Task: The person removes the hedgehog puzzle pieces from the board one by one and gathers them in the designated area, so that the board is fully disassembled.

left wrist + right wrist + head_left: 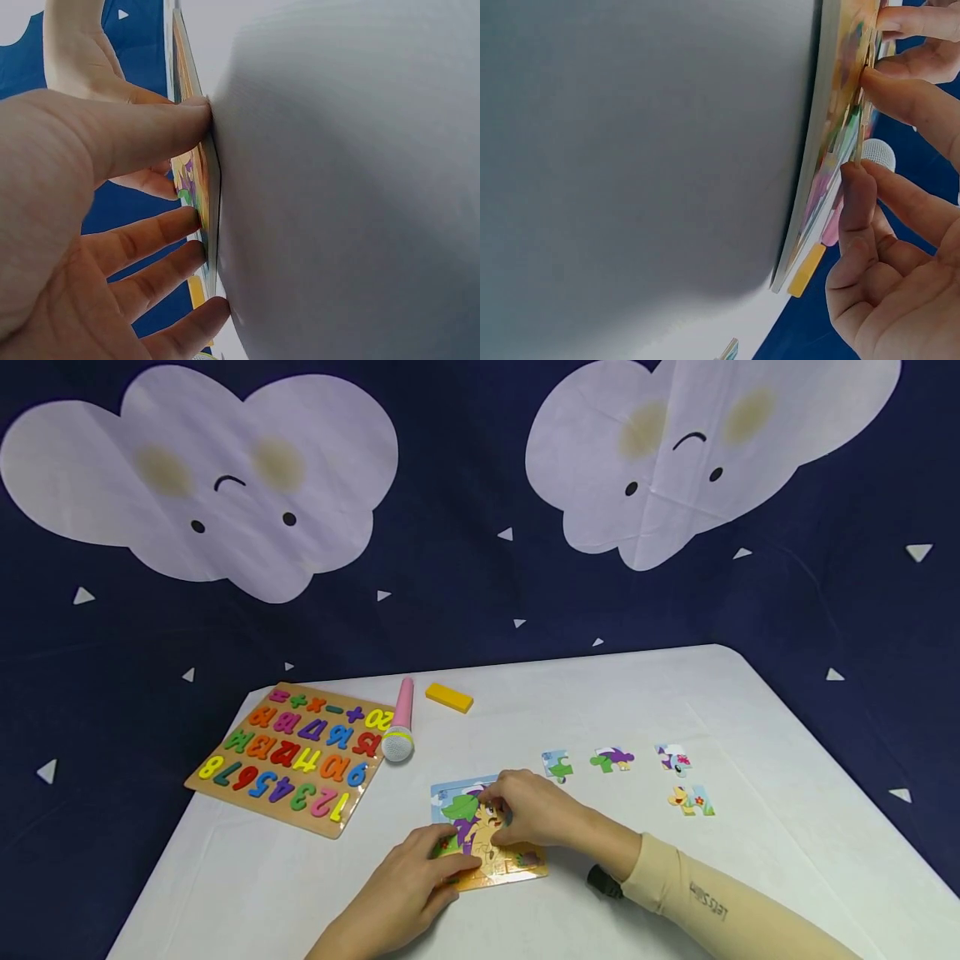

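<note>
A jigsaw puzzle in a flat tray (pixel 525 870), with a cartoon figure in a green leafy hat, lies at the table's near middle. My left hand (pixel 405 877) rests on its left and near part, fingers spread; in the left wrist view the thumb (pixel 169 131) touches the tray's edge and the other fingertips lie along its side. Over the middle of the picture, my right hand (pixel 536 810) pinches a thin puzzle piece (pixel 861 131) between thumb and fingers. In the right wrist view that piece stands edge-on, close over the picture; its printed face is mostly hidden.
Several loose puzzle pieces (pixel 612 759) lie on the white table (pixel 787 860), right of the tray. To the far left are a number board (pixel 262 814), a pink toy microphone (pixel 402 706) and a yellow block (pixel 449 697). A black object (pixel 604 882) shows beside the right forearm.
</note>
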Motion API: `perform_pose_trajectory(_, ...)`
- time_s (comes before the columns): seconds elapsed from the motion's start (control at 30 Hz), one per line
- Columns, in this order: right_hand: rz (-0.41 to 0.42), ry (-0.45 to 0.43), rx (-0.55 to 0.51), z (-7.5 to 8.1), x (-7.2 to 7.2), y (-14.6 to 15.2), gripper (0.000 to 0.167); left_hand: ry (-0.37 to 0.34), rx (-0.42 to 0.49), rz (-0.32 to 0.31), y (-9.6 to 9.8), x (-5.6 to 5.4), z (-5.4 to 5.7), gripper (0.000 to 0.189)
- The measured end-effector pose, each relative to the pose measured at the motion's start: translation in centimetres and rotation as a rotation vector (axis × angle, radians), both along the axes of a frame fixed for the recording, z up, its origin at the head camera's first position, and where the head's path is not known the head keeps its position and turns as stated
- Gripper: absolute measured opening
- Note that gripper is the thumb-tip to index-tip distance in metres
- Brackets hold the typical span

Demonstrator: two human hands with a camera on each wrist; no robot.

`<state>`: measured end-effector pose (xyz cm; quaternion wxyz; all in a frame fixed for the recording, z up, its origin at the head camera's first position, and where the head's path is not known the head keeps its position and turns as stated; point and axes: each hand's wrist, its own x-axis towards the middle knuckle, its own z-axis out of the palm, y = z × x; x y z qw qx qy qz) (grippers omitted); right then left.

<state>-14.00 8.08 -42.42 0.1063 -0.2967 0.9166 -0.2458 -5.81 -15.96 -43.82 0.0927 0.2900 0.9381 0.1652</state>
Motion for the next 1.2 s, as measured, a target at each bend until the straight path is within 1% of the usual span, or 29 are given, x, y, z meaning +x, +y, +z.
perform_pose_trajectory(0.33,0.025,0.002,-0.04,-0.1,-0.1,0.4,0.05,-0.004,0.002,0.004,0.1,0.0,0.0,0.038)
perform_pose_trajectory(0.53,0.02,-0.004,-0.07,0.1,-0.3,1.1,0.046,0.009,0.002,-0.003,0.0,0.0,0.1,0.038)
perform_pose_trajectory(0.67,0.001,-0.012,-0.082,0.5,-0.4,2.0,0.044,0.004,-0.001,0.0,0.0,0.1,0.1,0.038)
perform_pose_trajectory(0.77,-0.014,-0.02,-0.093,0.8,-0.5,3.0,0.045,0.007,-0.002,-0.002,0.1,0.0,0.1,0.038)
perform_pose_trajectory(0.87,-0.018,0.002,-0.105,1.0,-0.6,4.3,0.045,0.01,-0.002,-0.001,0.1,0.0,0.1,0.038)
perform_pose_trajectory(0.97,-0.04,0.031,-0.11,1.3,-0.6,5.7,0.046,0.008,-0.007,0.004,0.1,0.0,0.1,0.038)
perform_pose_trajectory(1.2,-0.101,0.052,-0.102,2.0,-0.5,9.7,0.046,0.043,-0.007,-0.003,0.1,0.1,0.1,0.036)
